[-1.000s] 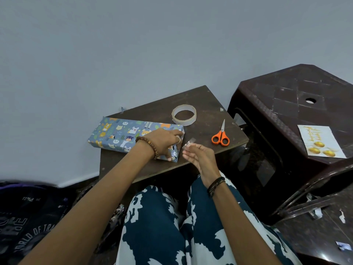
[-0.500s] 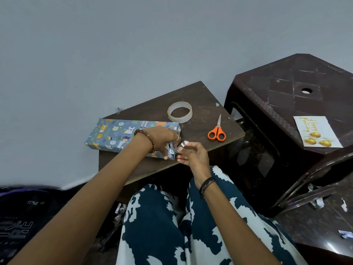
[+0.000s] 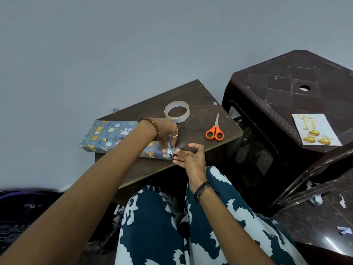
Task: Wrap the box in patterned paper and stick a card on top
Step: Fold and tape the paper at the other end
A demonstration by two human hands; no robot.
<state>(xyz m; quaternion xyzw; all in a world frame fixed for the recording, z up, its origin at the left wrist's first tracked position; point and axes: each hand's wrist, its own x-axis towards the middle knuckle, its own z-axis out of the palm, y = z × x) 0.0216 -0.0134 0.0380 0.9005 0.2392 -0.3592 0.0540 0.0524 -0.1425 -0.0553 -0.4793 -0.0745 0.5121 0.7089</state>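
The box (image 3: 110, 136), wrapped in blue paper with cartoon animals, lies on the small dark table (image 3: 200, 104), its left end over the table's edge. My left hand (image 3: 168, 132) presses the folded paper flap down at the box's right end with its fingertips. My right hand (image 3: 191, 155) pinches a short strip of clear tape (image 3: 182, 145) right beside that end. The card (image 3: 316, 130), cream with gold lettering and gold balls, lies on the dark plastic stool (image 3: 286, 88) to the right.
A roll of clear tape (image 3: 177, 114) and orange-handled scissors (image 3: 214, 131) lie on the table behind my hands. My lap in blue-and-white trousers is below. Paper scraps lie on the floor at the right, a dark bag at the lower left.
My right hand has brought the tape strip up to the box's right end. My left hand's fingers have shifted down onto the end flap. The camera view moved slightly.
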